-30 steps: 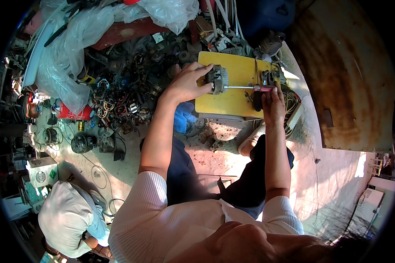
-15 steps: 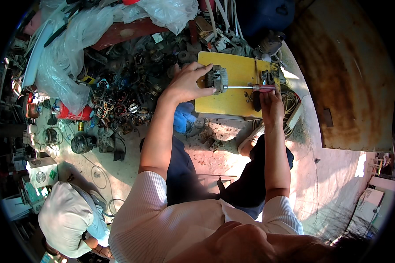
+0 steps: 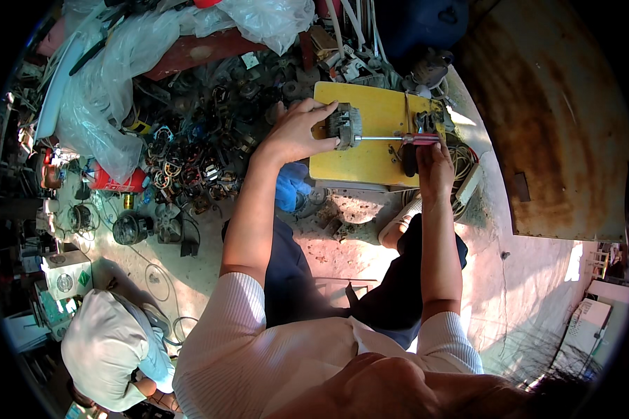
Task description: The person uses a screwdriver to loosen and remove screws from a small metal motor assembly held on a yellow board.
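Note:
A small, greyish, finned metal part (image 3: pixel 345 126), which looks like a motor housing, stands at the left side of a yellow board (image 3: pixel 381 108). My left hand (image 3: pixel 299 131) grips it between the thumb below and the fingers above. From the right, a screwdriver (image 3: pixel 421 139) with a red handle lies level, its long steel shaft reaching the part's right side. The fingers of my right hand (image 3: pixel 435 166) are closed round that handle. Whether the tip sits in a screw is too small to tell. Several small tools and dark bits (image 3: pixel 426 122) lie on the board's right end.
A heap of stripped motor parts and wire (image 3: pixel 203 160) spreads left of the board. Clear plastic sheeting (image 3: pixel 143 56) drapes over the far left. A blue cloth (image 3: pixel 293 187) lies by my left forearm. Another person (image 3: pixel 115 349) crouches at lower left. Coiled cable (image 3: pixel 461 164) lies right of the board.
Both hands stay almost in place. The screwdriver handle and my right fingers have shifted very slightly away from me; the finned part has tilted a little.

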The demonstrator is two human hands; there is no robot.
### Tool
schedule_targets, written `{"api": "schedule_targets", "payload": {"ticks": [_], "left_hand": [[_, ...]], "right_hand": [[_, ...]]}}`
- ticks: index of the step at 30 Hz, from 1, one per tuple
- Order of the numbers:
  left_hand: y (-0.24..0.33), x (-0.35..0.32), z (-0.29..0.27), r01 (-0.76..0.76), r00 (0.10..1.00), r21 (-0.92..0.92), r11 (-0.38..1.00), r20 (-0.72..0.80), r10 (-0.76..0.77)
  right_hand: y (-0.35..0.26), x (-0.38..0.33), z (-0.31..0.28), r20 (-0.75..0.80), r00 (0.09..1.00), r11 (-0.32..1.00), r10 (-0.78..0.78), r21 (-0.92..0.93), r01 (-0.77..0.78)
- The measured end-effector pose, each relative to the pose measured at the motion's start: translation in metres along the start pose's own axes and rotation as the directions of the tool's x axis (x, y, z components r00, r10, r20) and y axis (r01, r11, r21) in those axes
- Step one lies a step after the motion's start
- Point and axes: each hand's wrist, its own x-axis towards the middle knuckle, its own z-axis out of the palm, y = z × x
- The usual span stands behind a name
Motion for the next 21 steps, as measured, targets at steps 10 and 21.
{"api": "schedule_targets", "payload": {"ticks": [10, 21], "left_hand": [[-0.004, 0.003, 0.000, 0.002, 1.000, -0.030, 1.000, 0.006, -0.002], [-0.001, 0.002, -0.002, 0.007, 1.000, 0.000, 1.000, 0.008, -0.007]], "right_hand": [[0.008, 0.009, -0.009, 0.003, 1.000, 0.998, -0.013, 0.056, 0.012], [0.002, 0.003, -0.002, -0.035, 0.999, 1.000, 0.020, -0.022, -0.021]]}}
